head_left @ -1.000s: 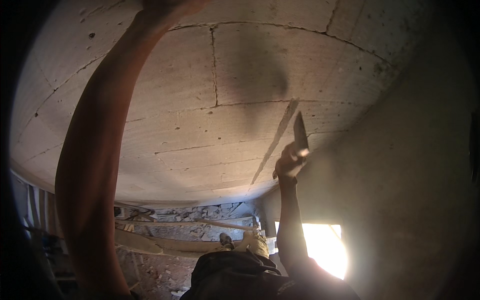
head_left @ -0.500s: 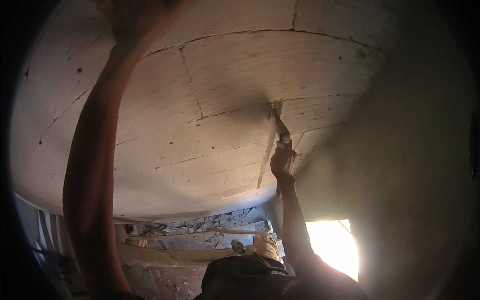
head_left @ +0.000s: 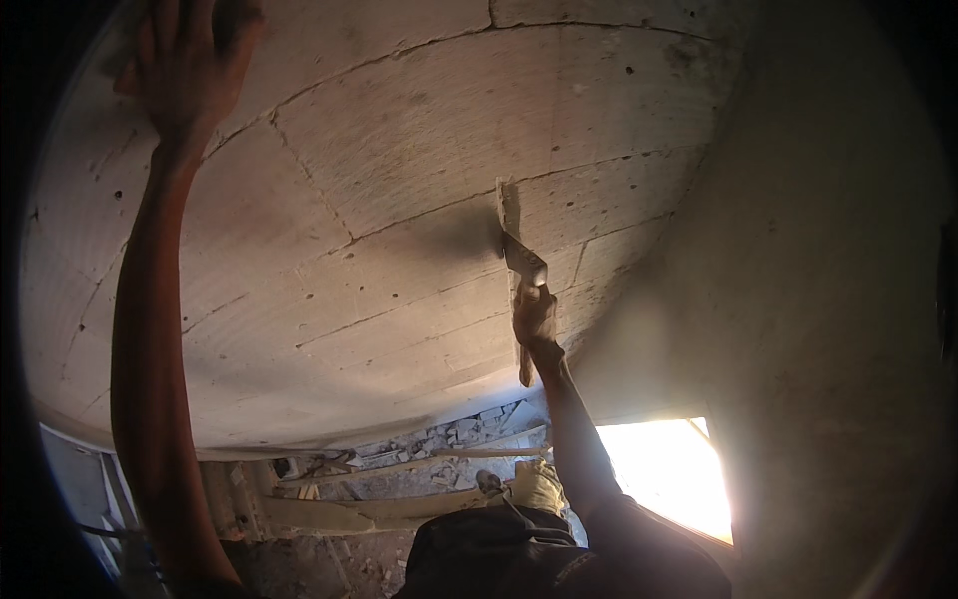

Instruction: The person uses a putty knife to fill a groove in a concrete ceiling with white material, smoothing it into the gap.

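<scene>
Before me rises a pale block wall (head_left: 419, 130) with dark joints and small pits. My left hand (head_left: 190, 80) is raised at its upper left, fingers stretched and spread, seemingly resting against the surface. My right hand (head_left: 536, 317) grips a tool with a flat metal blade (head_left: 525, 260); its exact kind cannot be made out. The blade's upper end meets a narrow vertical groove (head_left: 507, 205) in the wall, which runs down behind my hand. A dark shadow spreads left of the blade. My fingers hide the tool's handle.
A plain grey wall (head_left: 808, 299) adjoins on the right, with a bright opening (head_left: 669, 479) low down. Below lie rubble (head_left: 454, 439) and wooden planks (head_left: 399, 507). A yellowish bag-like thing (head_left: 539, 486) is beside my dark clothing (head_left: 499, 559).
The view has shifted, so the wall appears farther left. My left hand has come fully into view, lower and farther left. The blade in my right hand has turned and shows broader.
</scene>
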Tool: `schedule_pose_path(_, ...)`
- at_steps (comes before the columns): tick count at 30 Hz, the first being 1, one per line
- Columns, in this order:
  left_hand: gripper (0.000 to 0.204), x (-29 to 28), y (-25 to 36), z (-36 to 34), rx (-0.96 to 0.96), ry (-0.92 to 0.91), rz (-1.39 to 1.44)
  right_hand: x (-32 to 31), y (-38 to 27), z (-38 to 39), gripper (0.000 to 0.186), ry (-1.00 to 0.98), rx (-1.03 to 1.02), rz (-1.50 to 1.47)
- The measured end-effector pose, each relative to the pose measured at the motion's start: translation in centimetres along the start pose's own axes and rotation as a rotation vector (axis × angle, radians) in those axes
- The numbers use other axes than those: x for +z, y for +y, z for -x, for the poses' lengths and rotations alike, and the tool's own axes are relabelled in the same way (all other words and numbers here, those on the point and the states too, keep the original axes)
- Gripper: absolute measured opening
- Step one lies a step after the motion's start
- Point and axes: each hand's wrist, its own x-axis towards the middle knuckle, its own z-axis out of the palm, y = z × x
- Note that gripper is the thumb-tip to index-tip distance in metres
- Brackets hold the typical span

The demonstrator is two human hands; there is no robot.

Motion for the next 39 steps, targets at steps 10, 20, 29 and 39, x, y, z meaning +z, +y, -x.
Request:
schedule_pose_path(10, 0.069, -0.6, 0.9, -0.7, 0.046, 0.112, 0.071, -0.1, 0.7, 0.0, 0.048, 0.096, -0.077, 0.112)
schedule_pose_path(20, 0.069, -0.6, -0.5, -0.8, 0.028, -0.026, -0.068, 0.4, 2.6, 0.6, 0.04, 0.139, -0.265, -0.093)
schedule_pose_path(29, 0.072, -0.7, 0.7, -0.4, 0.006, 0.002, -0.066, -1.8, 1.6, 2.2, 0.059, 0.008, -0.039, -0.355)
schedule_pose_path(39, 0.068, -0.3, -0.4, 0.0, 0.041, 0.003, 0.003, -1.7, 1.7, 2.3, 0.051, 0.034, 0.005, -0.265)
